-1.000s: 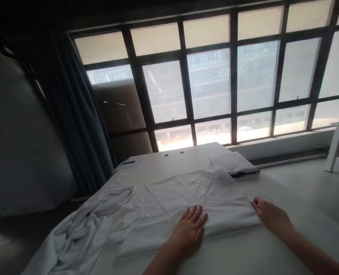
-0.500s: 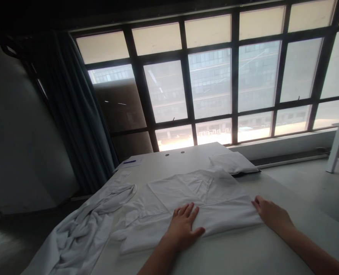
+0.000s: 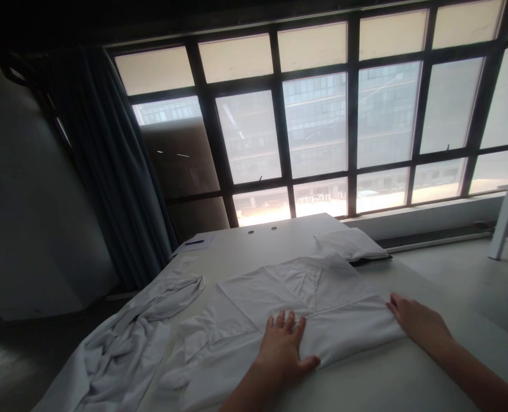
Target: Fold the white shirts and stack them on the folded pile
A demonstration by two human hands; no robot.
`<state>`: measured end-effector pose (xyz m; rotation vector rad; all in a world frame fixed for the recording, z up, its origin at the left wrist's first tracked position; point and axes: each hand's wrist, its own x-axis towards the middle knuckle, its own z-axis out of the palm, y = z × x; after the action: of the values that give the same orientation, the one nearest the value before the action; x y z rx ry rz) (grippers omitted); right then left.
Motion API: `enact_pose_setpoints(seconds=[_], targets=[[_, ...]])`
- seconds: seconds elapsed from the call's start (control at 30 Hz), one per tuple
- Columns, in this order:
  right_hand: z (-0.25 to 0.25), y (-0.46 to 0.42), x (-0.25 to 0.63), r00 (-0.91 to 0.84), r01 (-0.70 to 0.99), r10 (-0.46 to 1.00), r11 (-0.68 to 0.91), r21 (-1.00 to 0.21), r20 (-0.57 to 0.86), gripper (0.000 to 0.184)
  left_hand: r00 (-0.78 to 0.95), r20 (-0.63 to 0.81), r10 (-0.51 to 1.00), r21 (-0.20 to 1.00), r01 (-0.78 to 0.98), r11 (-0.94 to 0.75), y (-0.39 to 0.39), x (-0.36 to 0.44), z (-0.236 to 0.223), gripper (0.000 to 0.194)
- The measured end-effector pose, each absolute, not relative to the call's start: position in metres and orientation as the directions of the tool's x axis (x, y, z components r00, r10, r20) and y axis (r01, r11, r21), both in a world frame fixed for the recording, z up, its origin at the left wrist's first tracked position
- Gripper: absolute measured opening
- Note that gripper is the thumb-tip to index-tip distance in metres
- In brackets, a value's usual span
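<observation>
Cam check, I see: left hand [image 3: 282,357] splayed open, pressing thin creased white cotton shirt [image 3: 339,326] | right hand [image 3: 417,326] open flat, fingertips on its folded edge | shirt lower centre on smooth white table [image 3: 254,240] | bunched white cloth [image 3: 125,349] lower left

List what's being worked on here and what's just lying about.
Worked on: folded white garment, left hand, right hand.
Lying about: crumpled white cloth, folded white bundle, pen on paper sheet.
</observation>
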<state>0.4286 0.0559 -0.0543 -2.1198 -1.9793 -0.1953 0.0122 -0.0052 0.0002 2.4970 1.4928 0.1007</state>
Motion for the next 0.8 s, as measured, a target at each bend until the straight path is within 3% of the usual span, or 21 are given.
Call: enact_pose_setpoints(seconds=[0.1, 0.17, 0.27, 0.33, 0.47, 0.63, 0.8], targets=[[-0.040, 0.043, 0.397, -0.056, 0.995, 0.904, 0.085, -0.051, 0.424, 0.027, 0.513, 0.003, 0.858, 0.262, 0.828, -0.496, -0.011, 0.018, 0.004, 0.094], [-0.031, 0.028, 0.361, -0.236, 0.944, 0.854, 0.314, -0.098, 0.463, 0.030, 0.541, 0.023, 0.841, 0.294, 0.800, -0.523, -0.013, 0.020, 0.008, 0.090], [-0.027, 0.003, 0.308, -0.559, 0.749, 0.749, 0.640, -0.171, 0.354, 0.040, 0.559, 0.021, 0.829, 0.317, 0.783, -0.536, -0.012, 0.021, 0.010, 0.086], [-0.030, -0.007, 0.288, -0.674, 0.655, 0.693, 0.720, -0.229, 0.254, 0.051, 0.552, 0.004, 0.834, 0.307, 0.793, -0.526, -0.010, 0.022, 0.009, 0.086], [-0.045, 0.000, 0.295, -0.617, 0.717, 0.772, 0.632, -0.296, 0.153, 0.059, 0.531, -0.027, 0.847, 0.281, 0.817, -0.504, -0.005, 0.023, 0.003, 0.088], [-0.065, 0.027, 0.343, -0.446, 0.844, 0.874, 0.482, -0.234, 0.192, 0.063, 0.587, 0.009, 0.809, 0.283, 0.775, -0.566, -0.009, 0.009, 0.008, 0.074], [-0.070, 0.040, 0.384, -0.272, 0.938, 0.949, 0.299, -0.177, 0.162, 0.070, 0.628, 0.008, 0.778, 0.194, 0.763, -0.617, -0.018, -0.034, 0.010, 0.069]])
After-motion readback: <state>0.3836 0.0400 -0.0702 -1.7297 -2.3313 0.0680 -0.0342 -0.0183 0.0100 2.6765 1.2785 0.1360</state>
